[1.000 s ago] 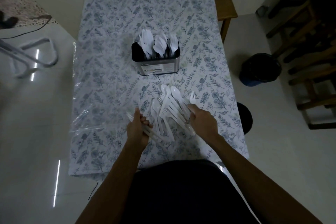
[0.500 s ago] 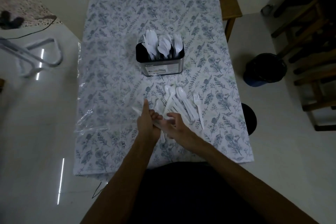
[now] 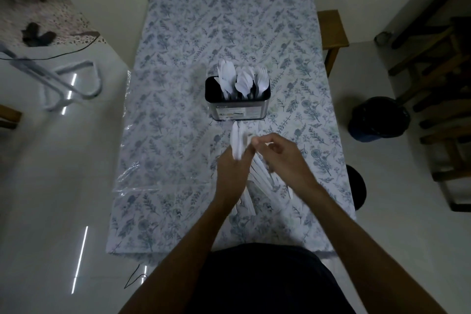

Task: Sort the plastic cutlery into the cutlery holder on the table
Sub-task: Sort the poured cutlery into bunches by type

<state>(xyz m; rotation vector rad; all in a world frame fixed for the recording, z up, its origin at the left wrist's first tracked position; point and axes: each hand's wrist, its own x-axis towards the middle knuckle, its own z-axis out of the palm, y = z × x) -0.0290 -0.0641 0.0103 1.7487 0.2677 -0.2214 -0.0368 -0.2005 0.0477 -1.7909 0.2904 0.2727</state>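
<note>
A dark metal cutlery holder (image 3: 237, 109) stands mid-table, with white plastic knives, spoons and forks upright in its compartments. Just in front of it, my left hand (image 3: 230, 173) is shut on a bunch of white plastic knives (image 3: 237, 141), blades pointing toward the holder. My right hand (image 3: 283, 155) is raised beside the left one, its fingertips pinching the top of that bunch. A loose pile of white cutlery (image 3: 262, 178) lies on the tablecloth under both hands, partly hidden by them.
The table (image 3: 178, 58) wears a floral cloth. A clear plastic bag (image 3: 137, 176) lies at its left edge. A wooden stool (image 3: 331, 30) and a dark bin (image 3: 377, 120) stand to the right, with wooden chairs beyond. A metal frame (image 3: 71, 84) lies on the floor at left.
Both hands have lifted off the pile and moved toward the holder. The left hand now holds its knives upright, and the right hand has come up to their tips.
</note>
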